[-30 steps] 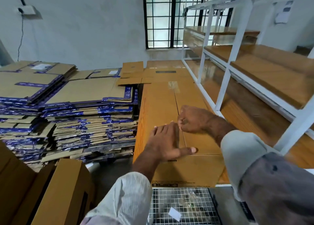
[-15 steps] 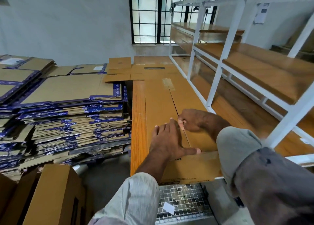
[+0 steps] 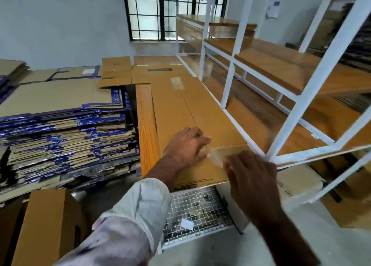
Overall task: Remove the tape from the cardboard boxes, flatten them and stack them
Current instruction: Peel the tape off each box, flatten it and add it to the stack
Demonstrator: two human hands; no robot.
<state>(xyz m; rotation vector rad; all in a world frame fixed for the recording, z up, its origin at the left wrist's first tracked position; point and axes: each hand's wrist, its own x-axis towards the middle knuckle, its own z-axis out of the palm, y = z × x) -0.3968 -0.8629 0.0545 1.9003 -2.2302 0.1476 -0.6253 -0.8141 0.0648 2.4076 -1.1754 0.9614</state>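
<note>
Tape (image 3: 215,157), a clear strip, is pinched in our right hand (image 3: 252,182) above the long brown cardboard box (image 3: 186,113) on the wooden bench (image 3: 145,113). Our left hand (image 3: 185,145) presses flat, fingers together; we should peel low along the seam.

No print is sharp enough to read: the black line on the cardboard box (image 3: 192,113) near its front edge, the blue tape (image 3: 104,123) lettering and wall paper (image 3: 274,5) are blurred.
</note>
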